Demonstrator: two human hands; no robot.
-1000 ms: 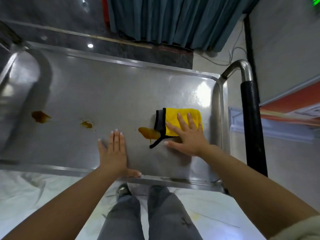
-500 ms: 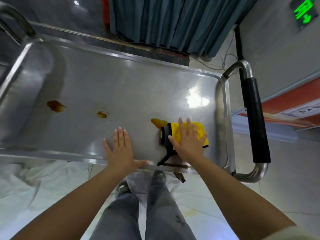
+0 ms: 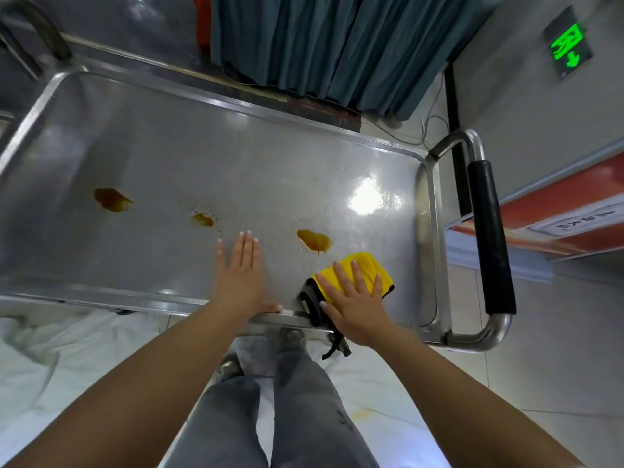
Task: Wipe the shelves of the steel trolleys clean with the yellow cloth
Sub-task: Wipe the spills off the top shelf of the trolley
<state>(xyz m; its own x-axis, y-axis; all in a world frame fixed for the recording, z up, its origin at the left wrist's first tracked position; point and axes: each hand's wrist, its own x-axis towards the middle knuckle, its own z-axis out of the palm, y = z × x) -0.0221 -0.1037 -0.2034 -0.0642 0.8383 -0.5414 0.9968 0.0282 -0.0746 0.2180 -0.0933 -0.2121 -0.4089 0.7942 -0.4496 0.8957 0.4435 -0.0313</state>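
The yellow cloth (image 3: 366, 270) is pressed flat by the right hand (image 3: 354, 304), fingers straight, at the 5 o'clock corner of the trolley shelf (image 3: 270, 170). The left hand (image 3: 239, 275) rests flat and empty beside it. An amber spill (image 3: 314, 240) lies at the cloth's 11 o'clock. The cloth is judged soft, light and prone to bunching; palm pressure on its middle is advised.

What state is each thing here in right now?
Trolley shelf: dirty, with three brown spills.
Yellow cloth: folded, pressed flat near the front rim.
Right hand: flat on the cloth.
Left hand: flat on the bare steel.
Exit sign: lit green.
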